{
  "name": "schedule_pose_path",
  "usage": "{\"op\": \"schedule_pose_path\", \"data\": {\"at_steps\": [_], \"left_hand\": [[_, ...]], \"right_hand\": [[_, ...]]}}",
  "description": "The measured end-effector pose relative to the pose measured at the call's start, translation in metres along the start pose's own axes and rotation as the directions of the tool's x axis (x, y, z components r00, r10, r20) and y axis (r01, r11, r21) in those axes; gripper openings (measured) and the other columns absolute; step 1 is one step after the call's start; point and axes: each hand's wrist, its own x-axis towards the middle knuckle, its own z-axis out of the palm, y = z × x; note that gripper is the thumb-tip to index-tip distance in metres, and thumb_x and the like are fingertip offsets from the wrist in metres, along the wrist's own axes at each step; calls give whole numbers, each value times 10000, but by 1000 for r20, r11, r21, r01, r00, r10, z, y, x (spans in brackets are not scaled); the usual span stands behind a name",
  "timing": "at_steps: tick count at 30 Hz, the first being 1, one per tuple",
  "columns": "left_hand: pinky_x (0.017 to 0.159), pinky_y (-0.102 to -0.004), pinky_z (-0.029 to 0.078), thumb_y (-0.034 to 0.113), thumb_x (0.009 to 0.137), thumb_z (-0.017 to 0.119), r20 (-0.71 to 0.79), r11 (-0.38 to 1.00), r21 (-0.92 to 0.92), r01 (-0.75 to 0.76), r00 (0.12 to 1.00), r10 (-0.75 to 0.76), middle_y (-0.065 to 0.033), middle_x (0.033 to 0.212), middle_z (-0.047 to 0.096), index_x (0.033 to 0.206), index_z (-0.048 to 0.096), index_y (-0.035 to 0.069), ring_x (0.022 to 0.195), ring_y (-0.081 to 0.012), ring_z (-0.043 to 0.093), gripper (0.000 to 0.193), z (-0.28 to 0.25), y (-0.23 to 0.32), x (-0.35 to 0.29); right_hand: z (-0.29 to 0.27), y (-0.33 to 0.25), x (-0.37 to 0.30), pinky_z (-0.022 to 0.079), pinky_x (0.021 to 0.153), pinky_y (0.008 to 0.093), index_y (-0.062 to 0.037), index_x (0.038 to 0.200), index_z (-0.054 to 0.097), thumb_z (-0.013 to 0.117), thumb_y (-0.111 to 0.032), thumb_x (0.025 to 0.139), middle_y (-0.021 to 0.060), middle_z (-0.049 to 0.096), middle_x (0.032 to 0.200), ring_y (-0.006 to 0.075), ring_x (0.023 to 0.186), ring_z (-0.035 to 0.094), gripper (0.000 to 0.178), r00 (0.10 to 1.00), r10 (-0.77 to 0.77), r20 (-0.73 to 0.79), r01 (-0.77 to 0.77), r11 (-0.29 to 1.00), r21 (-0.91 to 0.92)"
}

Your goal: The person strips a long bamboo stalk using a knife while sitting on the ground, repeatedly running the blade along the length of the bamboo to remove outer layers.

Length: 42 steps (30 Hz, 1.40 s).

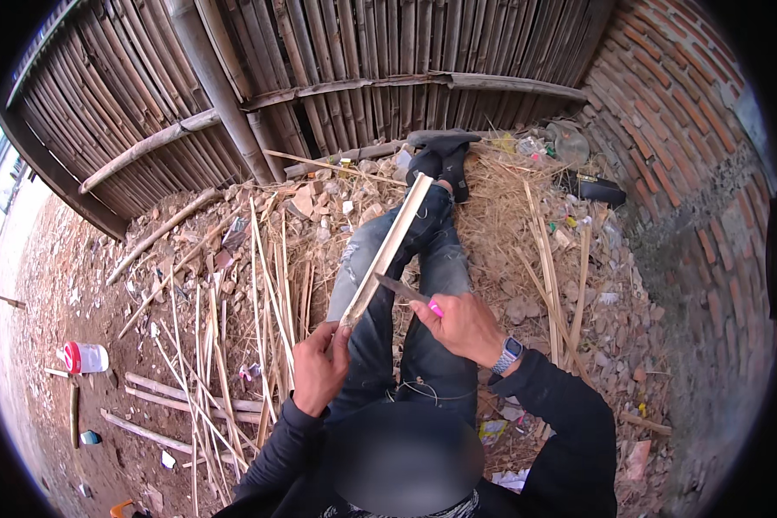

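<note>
My left hand (pixel 320 363) grips the near end of a split bamboo piece (pixel 387 250), thumb on top. The pale piece slants up and away over my legs, its far end close to my crossed feet. In my right hand (pixel 464 328) is a knife with a pink handle (pixel 437 307), the fingers wrapped round it. Its blade (pixel 397 286) points left, and the tip meets or nearly meets the bamboo's right edge. Most of the handle is hidden in my fist. Worn jeans (pixel 363 268) cover my outstretched legs beneath the work.
Several thin bamboo strips (pixel 272 293) lie to my left, with thicker poles (pixel 190 397) beside them. More strips (pixel 544 259) lie at right. A white tub with a red lid (pixel 85 357) stands far left. A bamboo fence (pixel 363 52) and a brick wall (pixel 673 112) bound the rubble-strewn ground.
</note>
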Motion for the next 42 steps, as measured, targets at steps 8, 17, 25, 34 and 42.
{"op": "schedule_pose_path", "data": {"at_steps": [8,17,25,34,42], "left_hand": [[542,-323,471,136,1027,684,30,1000,-9,-9,1000,10,-104,602,629,980,741,-21,531,-142,621,173,-15,-7,-8],[555,-313,503,143,1034,685,40,999,35,-23,999,21,-84,614,664,964,738,-12,551,-155,670,178,-18,-6,-7],[568,-327,531,147,1023,694,26,997,8,-78,997,77,-94,640,708,959,726,5,567,-192,715,159,-7,1,0],[555,-399,524,139,987,722,49,984,145,-106,994,100,-196,661,675,937,729,3,585,-376,701,145,-14,-6,-6],[577,-444,541,179,984,727,50,969,216,-119,993,110,-230,732,702,959,744,16,651,-413,718,166,-17,-10,-8]], "right_hand": [[-19,26,16,477,546,571,-18,666,639,533,-536,1085,265,608,608,480,608,638,675,998,45,-44,-49,994,-98],[-44,43,39,393,550,501,26,699,574,569,-483,1089,246,534,595,428,571,589,641,926,164,-340,-122,982,141],[-16,-2,11,444,526,538,4,703,638,571,-523,1074,246,587,594,470,568,609,648,996,62,-66,-57,996,66],[-7,-1,14,460,508,545,-32,646,593,556,-530,1079,231,578,565,463,573,633,661,998,29,-64,-38,989,-140],[-6,16,31,544,587,572,-24,731,707,535,-581,1061,277,654,649,484,663,687,670,997,9,-73,-26,972,-234]]}}
